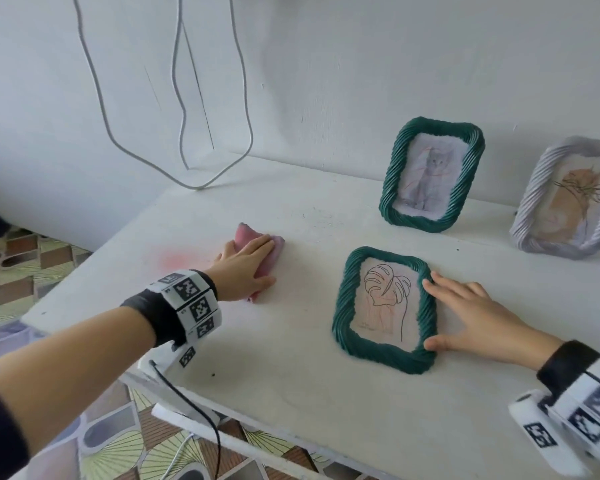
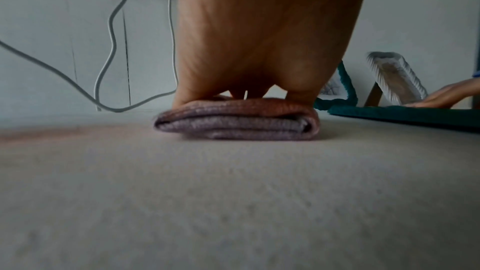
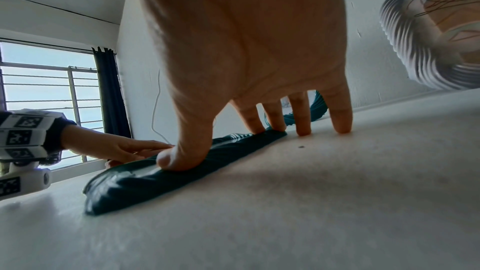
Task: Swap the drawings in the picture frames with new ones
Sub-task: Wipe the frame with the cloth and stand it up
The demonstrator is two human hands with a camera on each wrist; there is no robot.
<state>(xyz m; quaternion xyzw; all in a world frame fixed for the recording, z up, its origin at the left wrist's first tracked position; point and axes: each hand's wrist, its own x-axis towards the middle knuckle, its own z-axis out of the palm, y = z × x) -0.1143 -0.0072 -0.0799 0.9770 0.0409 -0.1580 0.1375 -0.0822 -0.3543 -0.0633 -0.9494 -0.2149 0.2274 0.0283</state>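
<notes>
A dark green twisted-rim frame (image 1: 385, 351) with a leaf line drawing lies flat, face up, on the white table (image 1: 291, 393). My right hand (image 1: 465, 315) rests on its right rim with straight spread fingers, thumb (image 3: 176, 159) on the near corner of the green frame (image 3: 135, 184). My left hand (image 1: 246, 263) presses flat on a folded pink cloth (image 1: 267, 251), and the cloth (image 2: 233, 122) lies well left of the frame. A second green frame (image 1: 395, 168) with a cat drawing stands upright at the back. A grey-white frame (image 1: 534, 202) stands at the far right.
Grey cables (image 1: 194, 181) hang down the wall and touch the table's back left. The table's left and front edges drop to a patterned floor (image 1: 32, 271). A faint pink stain (image 1: 177, 259) marks the tabletop beside the cloth. A window (image 3: 49, 93) shows in the right wrist view.
</notes>
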